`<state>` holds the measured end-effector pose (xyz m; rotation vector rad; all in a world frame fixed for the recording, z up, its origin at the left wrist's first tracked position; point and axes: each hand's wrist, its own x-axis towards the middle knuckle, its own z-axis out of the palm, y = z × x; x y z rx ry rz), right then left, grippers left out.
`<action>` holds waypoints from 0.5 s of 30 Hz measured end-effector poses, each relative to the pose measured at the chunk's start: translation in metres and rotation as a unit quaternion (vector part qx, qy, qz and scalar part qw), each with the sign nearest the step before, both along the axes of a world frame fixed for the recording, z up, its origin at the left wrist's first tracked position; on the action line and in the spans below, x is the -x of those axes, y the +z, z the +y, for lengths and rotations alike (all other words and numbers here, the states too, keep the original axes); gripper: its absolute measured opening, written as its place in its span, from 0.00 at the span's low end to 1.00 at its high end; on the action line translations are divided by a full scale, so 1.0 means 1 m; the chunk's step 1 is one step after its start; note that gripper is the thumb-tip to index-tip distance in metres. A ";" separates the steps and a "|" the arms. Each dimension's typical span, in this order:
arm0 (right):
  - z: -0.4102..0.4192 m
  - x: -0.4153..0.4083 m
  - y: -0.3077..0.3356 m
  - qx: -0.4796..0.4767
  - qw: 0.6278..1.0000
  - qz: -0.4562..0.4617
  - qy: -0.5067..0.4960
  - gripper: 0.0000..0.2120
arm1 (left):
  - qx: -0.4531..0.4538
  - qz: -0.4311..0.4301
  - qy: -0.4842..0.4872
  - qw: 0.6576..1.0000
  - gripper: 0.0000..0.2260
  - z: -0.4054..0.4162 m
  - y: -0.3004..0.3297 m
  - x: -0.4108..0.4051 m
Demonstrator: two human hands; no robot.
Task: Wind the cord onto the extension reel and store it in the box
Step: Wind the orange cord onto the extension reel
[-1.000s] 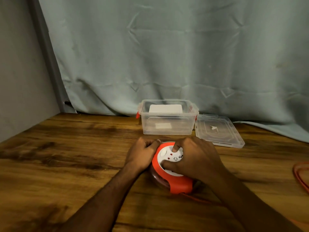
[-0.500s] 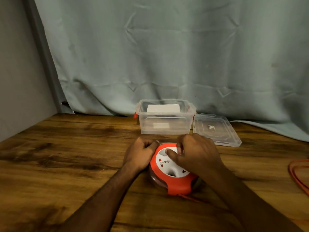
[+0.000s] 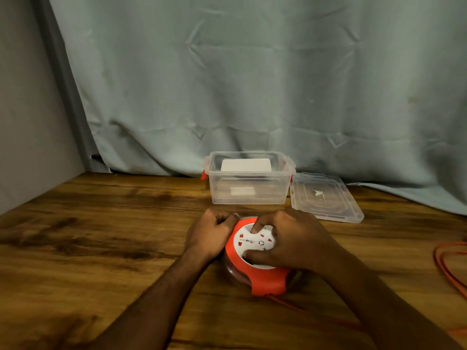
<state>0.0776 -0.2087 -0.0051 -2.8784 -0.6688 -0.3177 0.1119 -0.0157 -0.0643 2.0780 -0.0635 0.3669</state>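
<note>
An orange and white extension reel [image 3: 255, 248] lies flat on the wooden table [image 3: 101, 236]. My left hand [image 3: 209, 236] grips its left rim with curled fingers. My right hand [image 3: 293, 242] lies over the white socket face, with a finger and the thumb curled into its recesses. An orange cord [image 3: 449, 269] leaves the reel's near side, passes under my right arm and loops at the right edge of the table. A clear plastic box [image 3: 249, 183] stands open just behind the reel.
The box's clear lid [image 3: 326, 197] lies flat to its right. A white block [image 3: 246, 164] sits inside the box at the back. A pale curtain [image 3: 252, 84] hangs behind the table, and a grey wall [image 3: 25, 109] closes the left side.
The white socket face has turned under my right hand, whose fingers shifted round it. My left hand has stayed on the rim. The cord loop at the right lies differently.
</note>
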 end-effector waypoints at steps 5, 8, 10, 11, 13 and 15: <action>0.014 -0.001 -0.005 0.005 0.998 -0.045 -0.052 0.33 | -0.018 -0.004 -0.004 1.000 0.24 -0.002 0.003 0.000; 0.016 -0.003 -0.004 0.001 0.996 -0.037 -0.087 0.36 | -0.007 -0.002 -0.011 1.000 0.22 0.000 0.004 0.002; 0.016 -0.003 -0.004 -0.003 0.993 -0.055 -0.105 0.34 | -0.004 -0.001 -0.011 1.000 0.23 0.000 0.004 0.004; 0.016 -0.003 -0.004 -0.006 0.992 -0.060 -0.109 0.32 | -0.002 0.001 -0.009 1.000 0.23 0.000 0.004 0.004; 0.017 -0.001 -0.004 -0.011 0.993 -0.063 -0.104 0.27 | 0.000 0.005 -0.013 1.000 0.22 0.001 0.004 0.005; 0.017 0.001 -0.003 -0.014 0.993 -0.065 -0.097 0.25 | 0.000 0.006 -0.019 1.000 0.22 0.002 0.003 0.005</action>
